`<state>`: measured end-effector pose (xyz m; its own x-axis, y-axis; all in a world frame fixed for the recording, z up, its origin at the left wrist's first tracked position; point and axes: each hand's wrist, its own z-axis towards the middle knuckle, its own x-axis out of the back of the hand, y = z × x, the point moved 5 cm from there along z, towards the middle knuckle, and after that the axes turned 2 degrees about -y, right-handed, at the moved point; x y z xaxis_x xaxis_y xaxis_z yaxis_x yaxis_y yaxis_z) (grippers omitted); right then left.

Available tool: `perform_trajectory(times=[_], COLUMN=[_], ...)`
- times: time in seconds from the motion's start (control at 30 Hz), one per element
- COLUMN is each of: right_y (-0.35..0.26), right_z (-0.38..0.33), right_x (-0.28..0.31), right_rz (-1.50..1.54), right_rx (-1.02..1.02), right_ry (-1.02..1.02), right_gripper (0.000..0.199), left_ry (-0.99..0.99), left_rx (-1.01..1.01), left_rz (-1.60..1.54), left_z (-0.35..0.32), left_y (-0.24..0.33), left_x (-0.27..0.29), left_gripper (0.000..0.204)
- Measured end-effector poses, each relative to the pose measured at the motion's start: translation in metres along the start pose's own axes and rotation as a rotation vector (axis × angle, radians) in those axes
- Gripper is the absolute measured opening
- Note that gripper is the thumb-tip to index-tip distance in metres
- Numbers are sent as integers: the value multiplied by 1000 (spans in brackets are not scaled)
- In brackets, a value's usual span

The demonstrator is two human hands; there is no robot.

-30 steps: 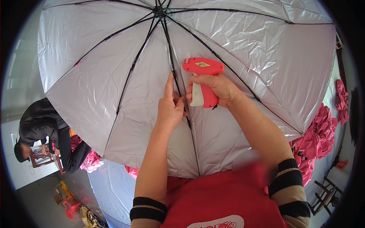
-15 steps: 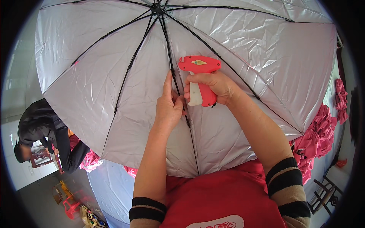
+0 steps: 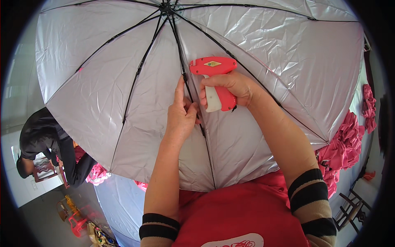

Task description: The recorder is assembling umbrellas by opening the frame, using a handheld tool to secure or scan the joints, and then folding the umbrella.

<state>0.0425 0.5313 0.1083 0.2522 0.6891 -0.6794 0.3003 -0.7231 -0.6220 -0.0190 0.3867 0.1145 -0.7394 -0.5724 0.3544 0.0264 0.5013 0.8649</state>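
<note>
An opened umbrella (image 3: 247, 144) fills most of the head view, its silvery underside facing me and its black ribs spreading from a hub (image 3: 166, 8) at the top. My left hand (image 3: 180, 117) grips one rib (image 3: 180, 53) between thumb and fingers, with the index finger stretched up along it. Just right of that rib, my right hand (image 3: 240, 88) is wrapped around the handle of a red tagging gun (image 3: 214, 66) with a white trigger. The gun's nose points left, close to the rib. Whether its tip touches anything cannot be made out.
At the left, a person in dark clothes (image 3: 41, 131) bends over beside bunched pink fabric (image 3: 98, 173). More pink folded fabric (image 3: 343, 144) lies at the right. A light blue surface (image 3: 117, 201) shows below the canopy. A red plastic stool (image 3: 77, 224) and a dark wooden chair (image 3: 352, 212) stand lower down.
The tagging gun in my right hand has shifted slightly up and left. The canopy has moved a little up and left too; my left hand keeps its hold on the rib.
</note>
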Motion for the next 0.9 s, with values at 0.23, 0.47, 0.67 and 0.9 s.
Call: perform_trajectory(times=[0.23, 0.47, 0.67, 0.9], right_y=[-9, -14, -13, -13], right_z=[-1, 0, 1, 7], right_x=[4, 3, 4, -1], right_rz=[-71, -105, -134, -190], right_rx=[-81, -111, -104, -111], right_ry=[-14, -28, -16, 9], right_gripper=[20, 20, 18, 19], left_ry=[-20, -23, -19, -17], left_rx=[-16, 0, 11, -4], left_rz=[-7, -19, -31, -38], left_z=[-1, -2, -2, -1], left_y=[0, -1, -3, -2], left_x=[0, 0, 1, -7], left_gripper=[81, 80, 80, 80])
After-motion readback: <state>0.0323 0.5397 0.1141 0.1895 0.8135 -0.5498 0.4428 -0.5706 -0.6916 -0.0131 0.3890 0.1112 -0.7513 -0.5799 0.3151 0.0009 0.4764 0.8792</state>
